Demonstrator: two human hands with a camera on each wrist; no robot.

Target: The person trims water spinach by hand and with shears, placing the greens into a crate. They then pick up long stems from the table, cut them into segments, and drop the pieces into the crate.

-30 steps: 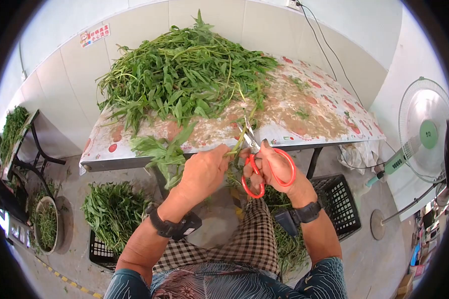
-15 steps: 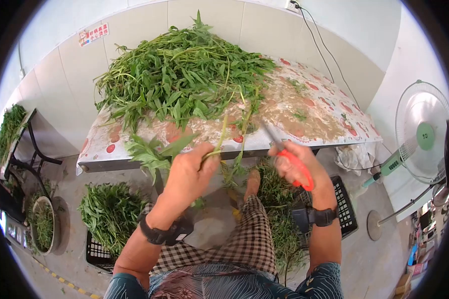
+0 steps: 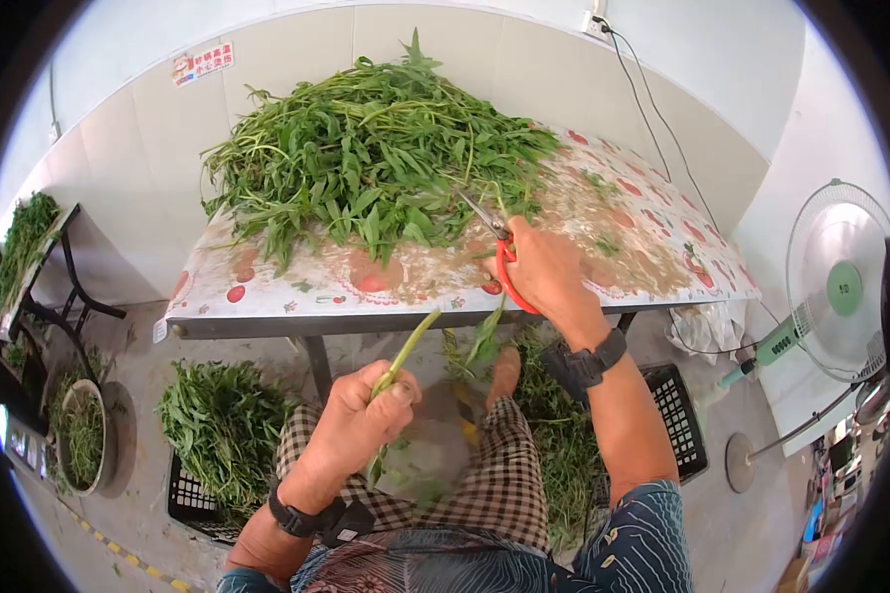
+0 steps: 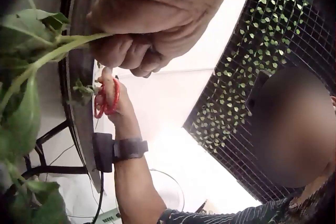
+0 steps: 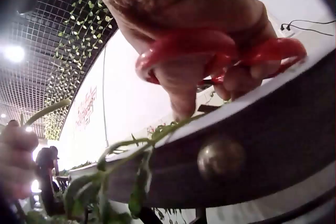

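Two hands at work, both occupied. Left hand [image 3: 361, 420]: clenched round a trimmed green stalk [image 3: 405, 354], held low over the lap, in front of and below the table edge; the cut end of the stalk points up toward the table, and leaves trail beneath the fist. Left wrist view confirms fingers [image 4: 126, 50] curled about the stalk, leafy end to the left. Right hand [image 3: 544, 272]: grasping red-handled scissors [image 3: 499, 252] through the loops, resting at the near edge of the table, blades pointing up into the heap; whether the blades are parted cannot be told. A leafy sprig [image 3: 485, 341] hangs down from under this hand, past the table edge; right wrist view shows it pinched beneath a finger against the rim.

One large heap of leafy greens [image 3: 376, 163], piled on the table's far left half, reaching the wall.
One table [image 3: 653, 247], covered in a patterned oilcloth with red motifs.
One black crate [image 3: 677, 415] on the floor at right; cut greens beside it.
One pile of greens [image 3: 222, 420] over a crate on the floor at left.
One standing fan [image 3: 841, 272], far right.
Wrist straps on both forearms.
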